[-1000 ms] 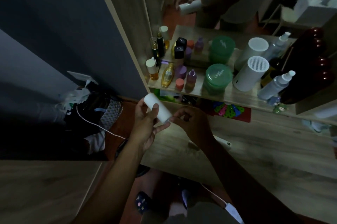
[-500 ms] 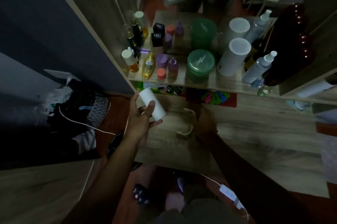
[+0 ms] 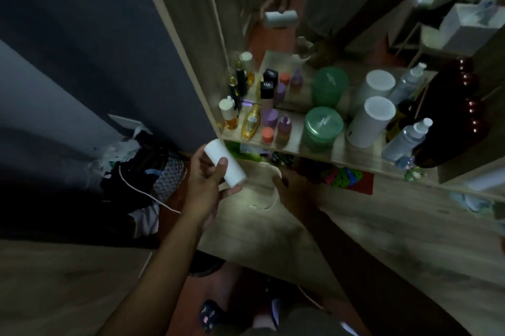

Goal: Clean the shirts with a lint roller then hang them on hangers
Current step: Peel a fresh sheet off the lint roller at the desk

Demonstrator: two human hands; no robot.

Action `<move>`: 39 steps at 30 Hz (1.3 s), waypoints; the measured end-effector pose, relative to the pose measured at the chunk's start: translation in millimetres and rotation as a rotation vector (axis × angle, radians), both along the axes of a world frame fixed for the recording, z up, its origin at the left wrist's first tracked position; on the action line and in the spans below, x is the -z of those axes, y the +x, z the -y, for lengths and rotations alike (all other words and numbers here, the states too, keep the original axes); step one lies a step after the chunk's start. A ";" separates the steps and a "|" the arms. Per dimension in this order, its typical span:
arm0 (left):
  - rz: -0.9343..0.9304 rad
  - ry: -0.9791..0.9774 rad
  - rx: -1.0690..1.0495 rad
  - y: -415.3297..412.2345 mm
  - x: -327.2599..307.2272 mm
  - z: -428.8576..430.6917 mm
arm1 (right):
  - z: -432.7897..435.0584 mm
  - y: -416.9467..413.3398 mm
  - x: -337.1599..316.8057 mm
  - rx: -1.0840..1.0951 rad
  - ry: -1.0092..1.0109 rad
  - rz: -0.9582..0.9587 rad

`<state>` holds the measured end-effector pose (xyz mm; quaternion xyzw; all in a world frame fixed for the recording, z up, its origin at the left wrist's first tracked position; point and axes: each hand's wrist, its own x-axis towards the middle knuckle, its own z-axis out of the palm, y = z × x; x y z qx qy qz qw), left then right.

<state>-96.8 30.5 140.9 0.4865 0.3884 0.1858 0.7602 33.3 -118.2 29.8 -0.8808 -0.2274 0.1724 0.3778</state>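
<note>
- Lint roller, a white cylinder, sits tilted in the left hand; the thumb presses across its middle and the fingers wrap underneath, so this grip is clamped on the roll; it is held in the air just below the front edge of the shelf
- Right hand reaches low over the wooden counter, close to the roll but apart from it; its fingers are curled around a pale curved piece that could be a strap or a strip of paper; dim light and blur hide what it is, and I cannot tell whether this grip is truly closed on it
- Shelf holds small bottles with purple and orange caps, a golden bottle, a green jar, a white canister and a clear spray bottle; a mirror behind the shelf doubles them and shows the white roll again higher up
- Dark heap of clothes lies on the floor to the left, with a white cable trailing over it; no shirt can be told apart within the heap
- Slippered feet show at the bottom edge, on reddish floor
</note>
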 end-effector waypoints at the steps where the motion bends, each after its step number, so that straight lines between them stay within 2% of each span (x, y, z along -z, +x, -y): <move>1: 0.024 0.003 -0.033 -3.9 -11.5 -6.3 | -13.5 -1.0 -18.7 -0.041 0.051 0.045; 8: 0.173 0.169 -0.119 -45.3 -107.8 -46.7 | -101.4 -10.4 -175.0 -0.288 0.487 0.322; 16: 0.249 0.351 -0.108 -100.4 -198.6 -62.3 | -153.6 -37.5 -285.7 -0.500 0.578 0.447; 19: 0.238 0.417 -0.112 -117.9 -218.2 -64.7 | -162.8 -51.0 -306.9 -0.555 0.613 0.456; 26: 0.211 0.412 -0.125 -144.5 -234.1 -67.4 | -175.6 -68.4 -329.4 -0.655 0.609 0.446; 39: 0.198 0.447 -0.098 -156.7 -247.9 -67.0 | -180.5 -78.3 -349.4 -0.690 0.612 0.435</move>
